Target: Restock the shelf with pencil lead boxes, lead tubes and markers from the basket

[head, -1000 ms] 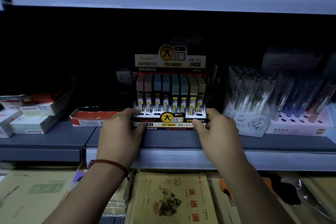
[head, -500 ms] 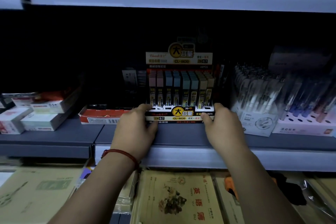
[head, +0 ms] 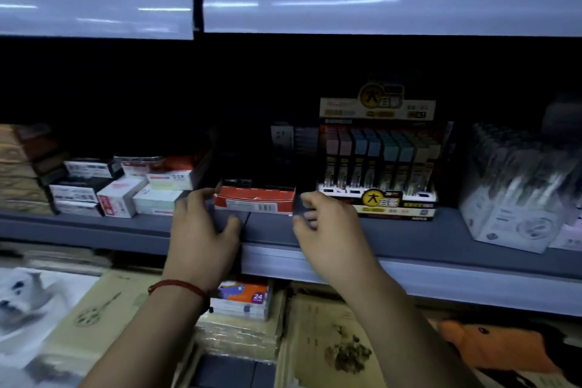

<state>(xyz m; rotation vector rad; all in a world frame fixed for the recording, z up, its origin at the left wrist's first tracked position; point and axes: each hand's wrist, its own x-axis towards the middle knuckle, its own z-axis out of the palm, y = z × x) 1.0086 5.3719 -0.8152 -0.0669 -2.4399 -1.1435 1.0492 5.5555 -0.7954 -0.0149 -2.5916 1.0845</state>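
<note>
On our left hand (head: 201,230) the fingers (head: 196,203) reach out loosely straight and grasp nothing, with their tips right at the left end of a low red open-topped cardboard box (head: 255,200). On our right hand (head: 330,233) the fingers (head: 310,214) are bent at the box's right end. Whether they have closed on that corner we cannot tell (the picture is smeared there).

The box sits on the grey shelf board (head: 409,239), between the two sets of fingertips and a little beyond them. Its long axis runs left to right along the shelf edge, so it spans from one hand to the other. Neither hand is clearly nearer, though we judge the right a shade closer.

Just right of the right fingers stands a black-and-yellow cardboard display carton of lead tubes (head: 378,167), upright and close beside the red box. Left of the left fingers lies a cluster of small white cardboard boxes (head: 116,198).

We judge the coming move to be a two-handed hold on the box's ends, and the carton leaves the right fingers little room.
</note>
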